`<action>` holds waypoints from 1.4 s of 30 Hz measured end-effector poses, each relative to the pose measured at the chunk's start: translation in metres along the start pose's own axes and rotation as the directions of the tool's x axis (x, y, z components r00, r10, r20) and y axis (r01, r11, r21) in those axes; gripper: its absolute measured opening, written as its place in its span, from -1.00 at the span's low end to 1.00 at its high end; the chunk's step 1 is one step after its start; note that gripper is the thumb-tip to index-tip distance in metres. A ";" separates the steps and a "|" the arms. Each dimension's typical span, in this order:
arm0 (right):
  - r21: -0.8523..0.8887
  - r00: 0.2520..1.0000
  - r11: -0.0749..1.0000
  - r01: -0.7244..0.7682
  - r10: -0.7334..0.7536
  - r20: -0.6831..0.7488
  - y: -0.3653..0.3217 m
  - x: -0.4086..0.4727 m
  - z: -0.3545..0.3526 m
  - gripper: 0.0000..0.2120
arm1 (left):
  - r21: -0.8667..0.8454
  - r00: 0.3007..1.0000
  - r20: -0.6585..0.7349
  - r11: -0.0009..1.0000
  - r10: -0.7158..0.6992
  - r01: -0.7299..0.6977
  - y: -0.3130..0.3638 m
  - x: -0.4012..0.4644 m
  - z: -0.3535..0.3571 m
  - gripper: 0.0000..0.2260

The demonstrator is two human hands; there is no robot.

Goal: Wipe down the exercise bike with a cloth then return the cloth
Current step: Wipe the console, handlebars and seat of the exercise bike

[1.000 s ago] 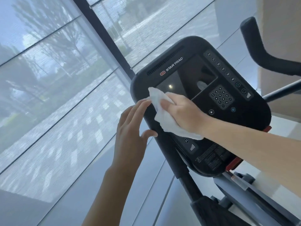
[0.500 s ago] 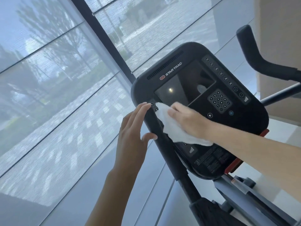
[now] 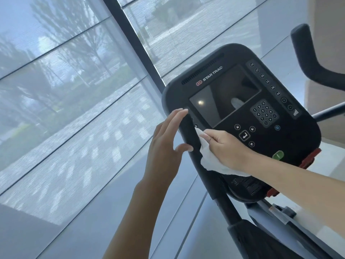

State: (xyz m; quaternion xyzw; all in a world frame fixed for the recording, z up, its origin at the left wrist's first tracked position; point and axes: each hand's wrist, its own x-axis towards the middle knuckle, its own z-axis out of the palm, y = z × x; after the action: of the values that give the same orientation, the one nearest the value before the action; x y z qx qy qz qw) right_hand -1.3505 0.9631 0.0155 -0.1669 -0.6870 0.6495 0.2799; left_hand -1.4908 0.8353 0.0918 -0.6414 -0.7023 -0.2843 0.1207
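Note:
The exercise bike's black console [image 3: 291,139] fills the right half of the view, with a dark screen [image 3: 222,98], a number keypad and a green button. My right hand [image 3: 227,148] presses a white cloth [image 3: 209,157] against the console's lower left part, fingers laid over the cloth. My left hand [image 3: 166,144] is held up with straight fingers, its fingertips touching the console's left edge beside a black upright bar [image 3: 203,171]. The cloth's lower part hangs under my right wrist.
A black handlebar [image 3: 309,58] curves up at the far right. Large windows with a dark mullion [image 3: 130,38] stand just behind the console on the left. The bike's grey frame [image 3: 276,221] runs down to the lower right.
My right hand has slid the cloth down the console from beside the screen to the lower left, uncovering the arrow buttons. The view rose slightly; my left hand stayed at the edge.

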 end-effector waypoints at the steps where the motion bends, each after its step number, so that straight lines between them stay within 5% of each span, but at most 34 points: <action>1: -0.098 0.999 0.995 0.018 -0.022 -0.040 -0.004 -0.003 -0.002 -0.49 | -0.029 1.000 0.002 1.000 0.008 -0.008 -0.004 0.000 0.001 -0.16; 6: -0.340 0.886 0.910 0.237 -0.347 -0.309 -0.056 0.001 -0.008 -0.83 | -0.210 0.997 -0.008 0.975 0.076 -0.076 -0.023 -0.002 0.006 -0.12; 13: -0.415 0.774 0.879 0.233 -0.427 -0.468 -0.070 0.008 0.054 -0.71 | -0.345 0.967 -0.020 0.906 0.253 -0.244 -0.053 0.013 0.008 -0.15; 19: -0.489 0.725 0.866 -0.102 -0.271 -0.633 -0.007 -0.032 0.084 -0.64 | -0.458 0.936 -0.028 0.828 0.350 -0.324 -0.068 0.021 0.019 -0.17; 25: -0.756 0.809 0.545 -0.363 -0.219 -0.546 -0.020 -0.062 0.069 -0.70 | -0.550 0.913 0.011 0.765 0.408 -0.335 -0.074 0.026 0.013 -0.20; 27: -0.686 0.774 0.652 -0.324 -0.233 -0.588 -0.033 -0.067 0.066 -0.87 | -0.558 0.914 -0.003 0.758 0.405 -0.338 -0.075 0.025 0.013 -0.22; 29: -0.665 0.736 0.706 -0.242 -0.314 -0.600 -0.049 -0.064 0.067 -0.72 | -0.551 0.921 -0.021 0.764 0.389 -0.335 -0.073 0.022 0.015 -0.22; 33: -0.732 0.695 0.671 -0.120 -0.470 -0.544 -0.065 -0.040 0.074 -0.79 | -0.514 0.919 -0.057 0.778 0.389 -0.361 -0.071 0.020 0.017 -0.20; 38: -0.689 0.648 0.711 -0.142 -0.459 -0.607 -0.035 -0.032 0.096 -0.82 | -0.560 0.904 -0.067 0.735 0.421 -0.383 -0.076 0.026 0.016 -0.21; 42: -0.688 0.694 0.677 -0.262 -0.363 -0.622 -0.013 -0.051 0.110 -0.82 | -0.604 0.864 -0.101 0.660 0.493 -0.447 -0.086 0.038 0.023 -0.22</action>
State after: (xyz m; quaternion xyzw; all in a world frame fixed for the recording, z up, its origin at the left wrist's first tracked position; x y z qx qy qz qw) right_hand -1.3742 0.8437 0.0199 -0.4827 -0.7253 0.1892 0.4529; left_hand -1.5750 0.8783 0.0724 -0.8141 -0.3866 -0.4307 -0.0478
